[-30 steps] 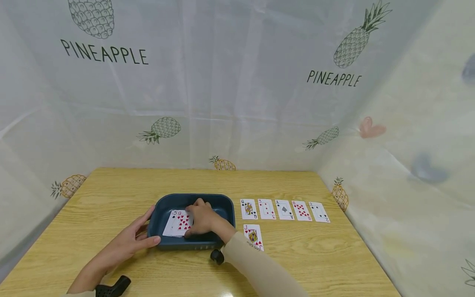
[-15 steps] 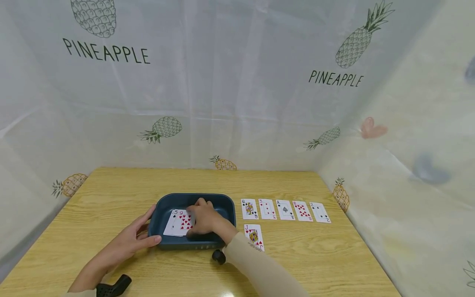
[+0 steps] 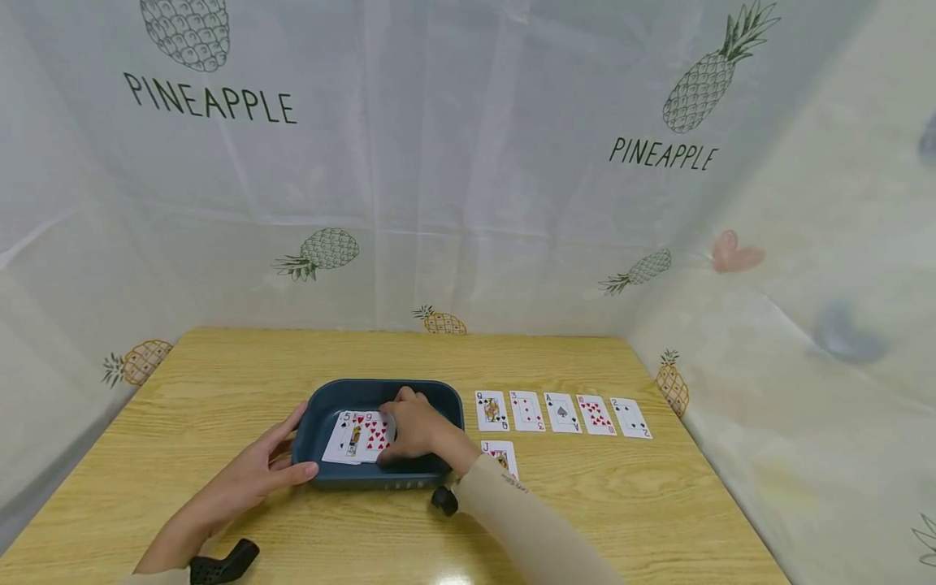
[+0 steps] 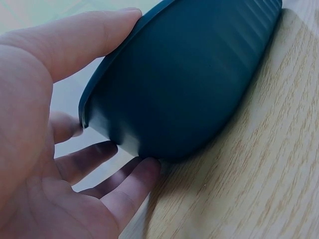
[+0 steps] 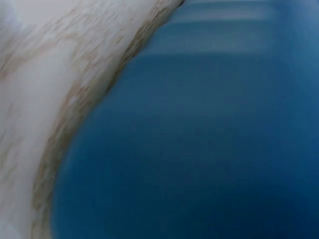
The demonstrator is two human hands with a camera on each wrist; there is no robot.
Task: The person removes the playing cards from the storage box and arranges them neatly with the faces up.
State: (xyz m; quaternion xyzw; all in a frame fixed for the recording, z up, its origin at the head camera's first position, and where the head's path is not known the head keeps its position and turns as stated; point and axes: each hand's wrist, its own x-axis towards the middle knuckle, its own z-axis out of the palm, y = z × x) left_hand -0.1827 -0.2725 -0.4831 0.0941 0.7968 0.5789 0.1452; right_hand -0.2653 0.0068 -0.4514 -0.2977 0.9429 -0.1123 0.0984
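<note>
A dark blue tray (image 3: 373,479) stands on the table with overlapping face-up playing cards inside. My left hand (image 3: 259,475) holds its left end, thumb on the near rim and fingers around the corner; the left wrist view shows fingertips against the tray wall (image 4: 184,89). Inside the tray, my right hand (image 3: 420,428) pinches a nine of hearts (image 3: 375,436) by its right side, thumb at the near edge. Left of that card show part of a face card (image 3: 355,436) and a five of spades (image 3: 336,441). Only the tray's outer wall (image 5: 189,139) fills the right wrist view.
Right of the tray, several face-up cards lie in a row, from a queen (image 3: 491,411) to a two (image 3: 632,418). A jack of hearts (image 3: 499,453) lies below the queen, partly behind the right sleeve (image 3: 526,520). A printed curtain (image 3: 468,187) hangs behind the wooden table (image 3: 621,504).
My right hand has slid the nine of hearts to the right, uncovering a face card beneath it. The right sleeve now covers more of the jack. My left hand stays on the tray.
</note>
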